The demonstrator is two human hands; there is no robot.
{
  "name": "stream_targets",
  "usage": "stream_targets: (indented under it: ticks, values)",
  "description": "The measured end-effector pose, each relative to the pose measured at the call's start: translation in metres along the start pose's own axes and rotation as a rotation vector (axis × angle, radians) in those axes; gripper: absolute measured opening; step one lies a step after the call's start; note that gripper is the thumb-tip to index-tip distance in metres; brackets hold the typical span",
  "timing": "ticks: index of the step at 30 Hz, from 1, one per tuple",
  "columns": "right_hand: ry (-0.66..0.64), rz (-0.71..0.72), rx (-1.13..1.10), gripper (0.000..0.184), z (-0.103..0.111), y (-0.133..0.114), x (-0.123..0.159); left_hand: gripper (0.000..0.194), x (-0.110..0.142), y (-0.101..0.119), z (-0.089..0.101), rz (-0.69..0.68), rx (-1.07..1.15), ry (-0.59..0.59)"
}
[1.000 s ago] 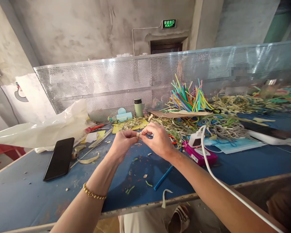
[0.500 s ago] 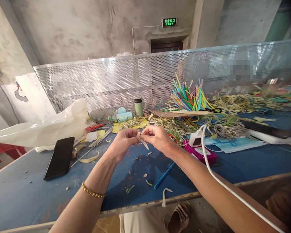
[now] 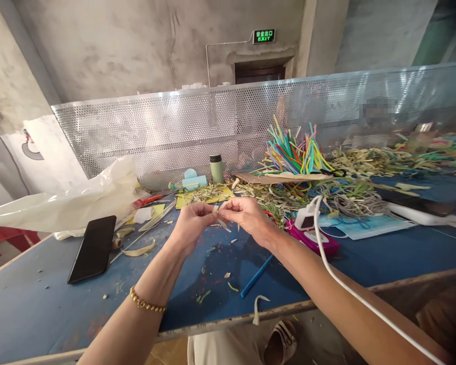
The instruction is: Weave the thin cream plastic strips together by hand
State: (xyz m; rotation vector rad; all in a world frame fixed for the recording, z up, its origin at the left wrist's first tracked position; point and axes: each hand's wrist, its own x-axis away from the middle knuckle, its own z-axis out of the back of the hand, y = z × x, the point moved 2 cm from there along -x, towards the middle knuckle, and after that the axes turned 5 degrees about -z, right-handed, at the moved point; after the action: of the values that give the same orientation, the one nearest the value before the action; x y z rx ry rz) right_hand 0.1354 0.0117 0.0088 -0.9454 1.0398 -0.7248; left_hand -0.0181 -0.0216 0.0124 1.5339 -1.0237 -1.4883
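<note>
My left hand (image 3: 193, 222) and my right hand (image 3: 246, 217) meet fingertip to fingertip above the blue table (image 3: 220, 304). Both are closed in a pinch on a pale strip of dried plant leaf (image 3: 223, 225), whose loose end hangs down between them. The fingers hide most of it. Below the hands lie small scraps and a blue stick (image 3: 257, 276). A curled pale strip (image 3: 257, 308) rests at the table's front edge.
To the left are a black phone (image 3: 91, 249) and a plastic bag (image 3: 72, 203). A green bottle (image 3: 216, 170) stands at the back, beside colourful pipe cleaners (image 3: 294, 149). A magenta box (image 3: 327, 244) and a white cable (image 3: 329, 268) lie right, the cable crossing my right forearm.
Both hands stay nearly in place, still pinching. The hanging end of the strip has shifted slightly left and up, and the fingers have moved a little.
</note>
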Motion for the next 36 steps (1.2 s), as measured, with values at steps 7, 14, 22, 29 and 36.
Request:
stream_targets:
  ticks: [7, 14, 22, 29, 36]
  values:
    - [0.107, 0.181, 0.276, 0.009, 0.013, -0.011, 0.0, 0.013, -0.007, -0.001, 0.01, 0.106, 0.098, 0.081]
    - [-0.155, 0.157, 0.053, 0.017, 0.013, -0.018, 0.006, 0.01, -0.004, 0.0, 0.011, 0.215, 0.195, -0.003]
    - [-0.09, 0.278, 0.048, 0.019, 0.009, -0.019, 0.009, 0.011, -0.005, -0.002, 0.007, 0.153, 0.171, 0.005]
    - [-0.035, 0.105, -0.002, 0.027, 0.0, -0.01, 0.005, 0.013, -0.004, -0.004, 0.005, 0.059, 0.052, 0.078]
    - [0.065, 0.12, 0.257, 0.026, 0.003, -0.001, 0.0, 0.014, -0.003, -0.002, 0.003, 0.03, 0.007, 0.126]
